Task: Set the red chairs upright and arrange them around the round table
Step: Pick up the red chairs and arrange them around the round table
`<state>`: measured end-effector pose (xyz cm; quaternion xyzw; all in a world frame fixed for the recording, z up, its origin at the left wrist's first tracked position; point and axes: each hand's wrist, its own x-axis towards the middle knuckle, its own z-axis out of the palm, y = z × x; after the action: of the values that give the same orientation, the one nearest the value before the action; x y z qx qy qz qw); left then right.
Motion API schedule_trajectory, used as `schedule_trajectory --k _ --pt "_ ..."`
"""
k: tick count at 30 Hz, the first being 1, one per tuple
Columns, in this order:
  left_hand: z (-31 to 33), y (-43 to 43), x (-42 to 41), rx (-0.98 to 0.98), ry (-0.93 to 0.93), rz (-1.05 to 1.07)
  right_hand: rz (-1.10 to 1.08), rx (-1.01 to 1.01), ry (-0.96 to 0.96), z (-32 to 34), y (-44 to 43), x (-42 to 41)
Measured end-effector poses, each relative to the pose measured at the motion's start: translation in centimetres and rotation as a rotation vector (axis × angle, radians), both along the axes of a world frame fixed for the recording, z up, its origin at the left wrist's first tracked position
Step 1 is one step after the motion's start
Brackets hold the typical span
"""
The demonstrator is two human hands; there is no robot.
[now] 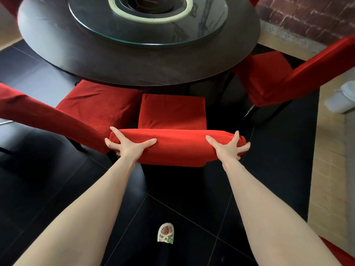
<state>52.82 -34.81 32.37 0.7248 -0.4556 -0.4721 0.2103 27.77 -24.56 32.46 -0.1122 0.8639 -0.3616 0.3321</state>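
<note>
Three red chairs show whole enough to count, all upright and covered in plush red fabric with dark legs. The middle chair stands at centre frame, its square seat pushed against the near edge of the round counter and its padded backrest towards the camera. The left hand and right hand each grip one end of that backrest's top, thumbs lying inward along it and outer fingers wrapped round the ends. The left chair stands just beside it at an angle, its seat partly under the counter. The right chair stands apart in the upper right, also tucked in. More red fabric pokes in at the upper corners and the lower right.

The dark counter carries one glass turntable. The floor is glossy black tile. One white bucket stands at the right edge, and one sandalled foot shows at the bottom.
</note>
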Motion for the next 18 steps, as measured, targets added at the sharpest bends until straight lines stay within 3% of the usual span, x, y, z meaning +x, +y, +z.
schedule_trajectory --k 18 --pt "-0.1 0.5 -3.2 -0.007 -0.002 0.051 0.068 0.042 0.01 0.2 -1.2 -4.1"
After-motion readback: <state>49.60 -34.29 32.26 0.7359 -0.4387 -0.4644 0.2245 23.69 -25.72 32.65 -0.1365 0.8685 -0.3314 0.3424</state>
